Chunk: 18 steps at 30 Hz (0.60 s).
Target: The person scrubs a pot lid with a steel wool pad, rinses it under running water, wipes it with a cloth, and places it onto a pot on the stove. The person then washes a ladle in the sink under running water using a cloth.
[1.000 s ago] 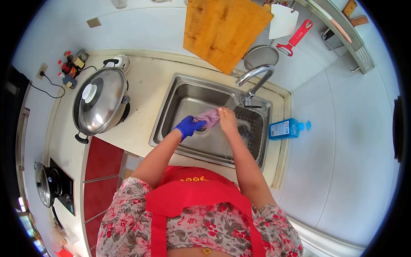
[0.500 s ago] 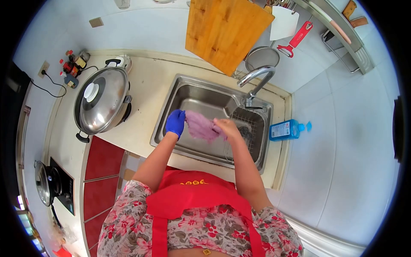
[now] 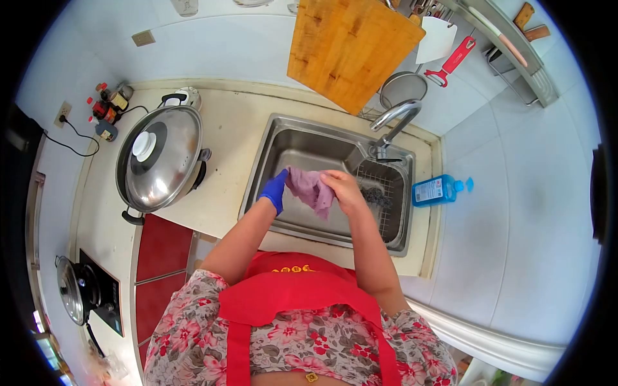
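Observation:
A pinkish-purple cloth (image 3: 311, 194) stretches between my two hands over the sink (image 3: 313, 147). My left hand (image 3: 275, 190), in a blue rubber glove, grips the cloth's left edge. Bare, my right hand (image 3: 343, 188) pinches its upper right part, and a loose end hangs down below the fingers. Beneath the cloth lies the steel basin. A wire rack (image 3: 386, 222) sits in the basin's right side, with a dark scouring pad (image 3: 376, 197) on it.
The faucet (image 3: 400, 116) arches over the sink's back right corner. A blue bottle (image 3: 435, 190) stands right of the sink. A large lidded wok (image 3: 164, 167) occupies the left counter. A wooden cutting board (image 3: 353, 48) hangs behind, near a red peeler (image 3: 456, 56).
The cloth has gone from spread sideways to hanging folded lower. My hands have come a little closer together, the right still holding it. The whole view has shifted slightly.

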Motion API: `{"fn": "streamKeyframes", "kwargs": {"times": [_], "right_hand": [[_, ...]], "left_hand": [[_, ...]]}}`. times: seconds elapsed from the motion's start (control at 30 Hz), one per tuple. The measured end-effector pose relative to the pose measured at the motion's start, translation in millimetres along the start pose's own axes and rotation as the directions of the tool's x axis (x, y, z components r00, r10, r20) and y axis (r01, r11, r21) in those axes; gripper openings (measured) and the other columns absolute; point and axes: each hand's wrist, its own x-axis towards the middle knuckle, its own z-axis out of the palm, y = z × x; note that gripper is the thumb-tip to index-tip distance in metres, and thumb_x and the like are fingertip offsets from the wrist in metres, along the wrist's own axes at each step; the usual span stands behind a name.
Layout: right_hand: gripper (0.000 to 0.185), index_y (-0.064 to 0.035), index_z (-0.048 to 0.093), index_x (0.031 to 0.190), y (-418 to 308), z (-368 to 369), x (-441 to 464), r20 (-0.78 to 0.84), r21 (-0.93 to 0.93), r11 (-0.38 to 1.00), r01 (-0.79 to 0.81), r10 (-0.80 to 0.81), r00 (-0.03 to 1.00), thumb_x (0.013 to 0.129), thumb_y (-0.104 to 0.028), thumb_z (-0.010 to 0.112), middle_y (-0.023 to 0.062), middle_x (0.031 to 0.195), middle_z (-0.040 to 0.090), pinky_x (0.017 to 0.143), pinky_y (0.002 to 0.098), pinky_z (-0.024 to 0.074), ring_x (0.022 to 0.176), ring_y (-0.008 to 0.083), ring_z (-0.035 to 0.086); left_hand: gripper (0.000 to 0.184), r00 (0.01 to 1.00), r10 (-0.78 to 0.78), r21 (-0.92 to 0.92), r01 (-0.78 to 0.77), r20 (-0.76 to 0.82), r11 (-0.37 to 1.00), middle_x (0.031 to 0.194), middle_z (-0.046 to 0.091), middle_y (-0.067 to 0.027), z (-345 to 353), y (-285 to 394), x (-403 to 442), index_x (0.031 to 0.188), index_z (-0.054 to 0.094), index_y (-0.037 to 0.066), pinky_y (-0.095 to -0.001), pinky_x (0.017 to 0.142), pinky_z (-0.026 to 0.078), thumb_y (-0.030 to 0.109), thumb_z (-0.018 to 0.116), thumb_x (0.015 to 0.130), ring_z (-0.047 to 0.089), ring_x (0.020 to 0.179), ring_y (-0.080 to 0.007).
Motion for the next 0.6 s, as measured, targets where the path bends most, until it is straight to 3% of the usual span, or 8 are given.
{"fn": "streamKeyframes", "kwargs": {"times": [0.07, 0.1, 0.17, 0.27, 0.33, 0.37, 0.47, 0.6], "right_hand": [[0.024, 0.0013, 0.06, 0.097, -1, 14, -3, -0.02, -0.017, 1.0, -0.019, 0.019, 1.0, 0.084, -0.018, 0.056, 0.0059, 0.087, 0.062, 0.072, 0.027, 0.0462, 0.077, 0.014, 0.058], [0.023, 0.0001, 0.06, 0.098, 5, 22, -2, 0.045, 0.318, 0.938, -0.135, 0.127, 0.991, 0.085, -0.018, 0.055, 0.0057, 0.088, 0.062, 0.072, 0.0282, 0.0462, 0.077, 0.0157, 0.058], [0.022, -0.0012, 0.059, 0.098, 21, 42, 1, 0.138, 0.606, 0.758, -0.243, 0.2, 0.97, 0.085, -0.019, 0.053, 0.0054, 0.09, 0.062, 0.073, 0.0295, 0.0462, 0.078, 0.0174, 0.058], [0.019, -0.004, 0.056, 0.098, 59, 57, 14, -0.035, 0.757, 0.646, -0.102, 0.196, 0.98, 0.085, -0.016, 0.051, 0.0082, 0.091, 0.061, 0.074, 0.033, 0.0458, 0.084, 0.0205, 0.058], [0.023, 0.0009, 0.059, 0.092, 101, 41, 43, -0.321, -0.121, 0.954, 0.276, -0.301, 0.898, 0.084, -0.017, 0.047, 0.0167, 0.089, 0.061, 0.075, 0.0366, 0.0443, 0.083, 0.0278, 0.057], [0.026, 0.0034, 0.06, 0.089, 101, 45, 44, -0.253, -0.584, 0.735, 0.344, -0.568, 0.783, 0.083, -0.017, 0.045, 0.0209, 0.088, 0.061, 0.075, 0.0384, 0.0436, 0.082, 0.0314, 0.057], [0.02, -0.0038, 0.052, 0.099, 61, 55, 4, -0.042, -0.611, 0.771, 0.18, -0.258, 0.965, 0.081, -0.011, 0.048, 0.0123, 0.095, 0.058, 0.076, 0.037, 0.0454, 0.087, 0.0243, 0.057], [0.024, -0.0008, 0.052, 0.099, 46, 76, -13, 0.031, -0.637, 0.674, 0.374, -0.463, 0.886, 0.077, -0.008, 0.046, 0.0155, 0.096, 0.056, 0.081, 0.0395, 0.0422, 0.088, 0.0301, 0.055]], "left_hand": [[0.05, 0.918, -0.338, -0.097, 0.363, 0.205, 0.927, 0.114, 0.053, -0.0068, 6, 16, -26, 0.115, 0.05, 0.005, -0.0322, 0.09, 0.036, 0.043, 0.053, 0.083, 0.049, 0.105, -0.0218], [0.05, 0.918, -0.338, -0.097, 0.363, 0.209, 0.927, 0.114, 0.053, -0.0068, 12, 4, -13, 0.115, 0.05, 0.005, -0.0322, 0.09, 0.036, 0.043, 0.053, 0.083, 0.049, 0.105, -0.0218], [0.036, 0.529, 0.121, -0.447, 0.549, 0.84, 0.706, 0.097, 0.057, -0.0098, 27, -28, 25, 0.104, 0.054, 0.015, -0.0355, 0.085, 0.04, 0.045, 0.05, 0.084, 0.053, 0.09, -0.0247], [0.031, 0.657, 0.188, -0.473, 0.287, 0.73, 0.833, 0.093, 0.056, -0.0058, 44, -28, 9, 0.101, 0.052, 0.013, -0.0339, 0.082, 0.041, 0.04, 0.046, 0.088, 0.053, 0.089, -0.0224], [0.037, 0.718, 0.116, -0.437, 0.28, 0.686, 0.855, 0.101, 0.056, -0.0076, 33, 5, -46, 0.109, 0.053, 0.01, -0.036, 0.079, 0.043, 0.04, 0.044, 0.088, 0.052, 0.088, -0.0221], [0.037, 0.717, 0.114, -0.434, 0.28, 0.688, 0.856, 0.101, 0.056, -0.0076, 31, 2, -43, 0.109, 0.053, 0.01, -0.036, 0.079, 0.043, 0.04, 0.044, 0.088, 0.052, 0.088, -0.0221], [0.039, 0.621, 0.042, -0.432, 0.493, 0.783, 0.755, 0.105, 0.056, -0.0093, 21, -19, -5, 0.109, 0.053, 0.014, -0.0379, 0.078, 0.043, 0.044, 0.04, 0.088, 0.054, 0.088, -0.0234], [0.046, 0.664, -0.039, -0.328, 0.419, 0.747, 0.847, 0.106, 0.057, -0.0078, 5, -8, -4, 0.107, 0.054, 0.017, -0.0379, 0.079, 0.044, 0.054, 0.035, 0.087, 0.055, 0.09, -0.0232]]}}
